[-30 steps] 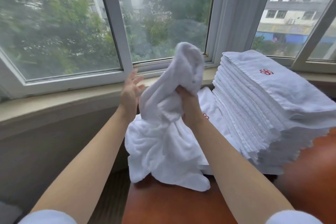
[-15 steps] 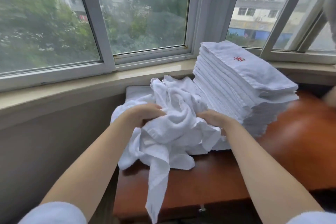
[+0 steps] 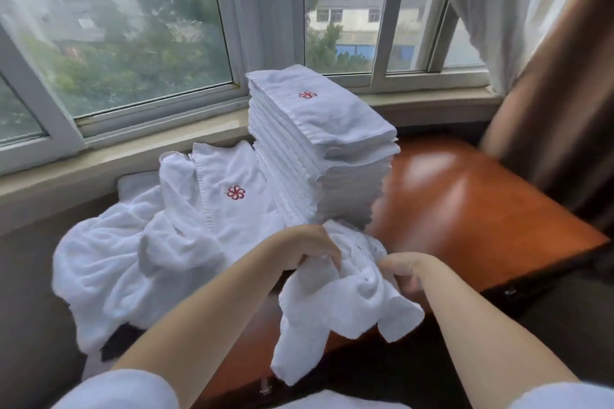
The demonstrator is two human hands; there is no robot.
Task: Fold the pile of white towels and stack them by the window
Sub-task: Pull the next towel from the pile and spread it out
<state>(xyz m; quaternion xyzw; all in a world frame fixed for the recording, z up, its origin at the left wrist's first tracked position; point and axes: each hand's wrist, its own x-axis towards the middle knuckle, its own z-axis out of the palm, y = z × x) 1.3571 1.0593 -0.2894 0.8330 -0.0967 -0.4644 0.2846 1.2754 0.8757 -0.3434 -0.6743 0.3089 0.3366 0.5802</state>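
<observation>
At the near edge of the wooden table (image 3: 465, 209), the left hand (image 3: 307, 247) and right hand (image 3: 403, 271) each pinch a crumpled white towel (image 3: 345, 305), its tail hanging over the front. Judging by that, unfolding is underway; next, find two corners (none shows yet). Unfolded towels (image 3: 139, 242) lie left of the folded stack (image 3: 319, 149) by the window (image 3: 133, 43).

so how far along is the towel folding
Mostly done, it seems: a tall stack of folded towels stands by the window. In hand: the left hand and right hand grip one crumpled towel. Left: the unfolded pile on the table.
</observation>
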